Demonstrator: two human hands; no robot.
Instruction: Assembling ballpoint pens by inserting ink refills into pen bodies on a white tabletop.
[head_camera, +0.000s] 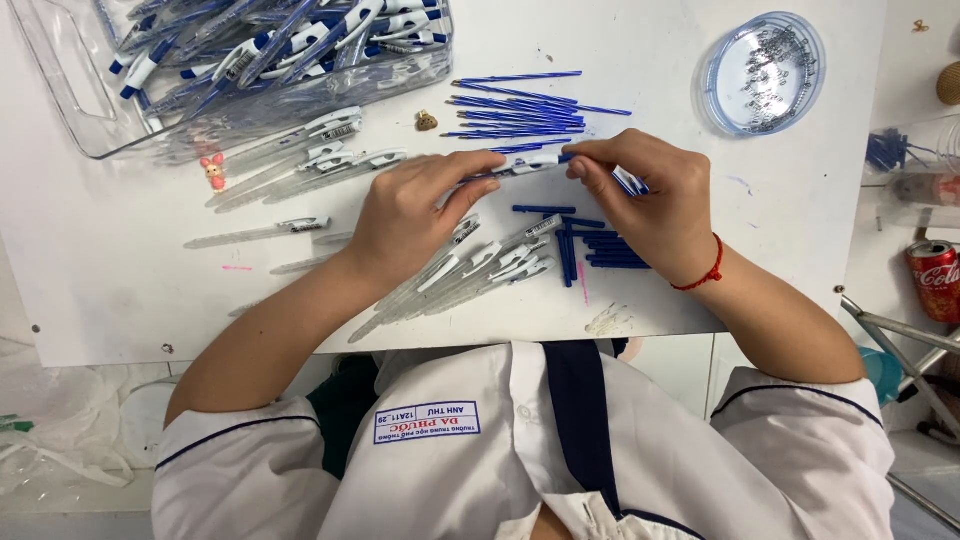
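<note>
My left hand (415, 210) and my right hand (650, 200) together hold one clear pen with blue parts (520, 168) above a white table (120, 290). The left fingers pinch the barrel; the right fingertips pinch its blue end. A red string bracelet (705, 275) circles my right wrist. Under my hands lie a bundle of clear pen barrels (470, 275) and a small heap of short blue caps (595, 245). Thin blue refills (520, 110) lie just beyond my hands.
A clear plastic bin (260, 60) of finished blue-and-white pens stands at the top left, with loose clear barrels (310, 160) beside it. A round blue-rimmed dish (765, 70) of small metal springs sits top right. A red drink can (935, 280) stands off the table's right edge.
</note>
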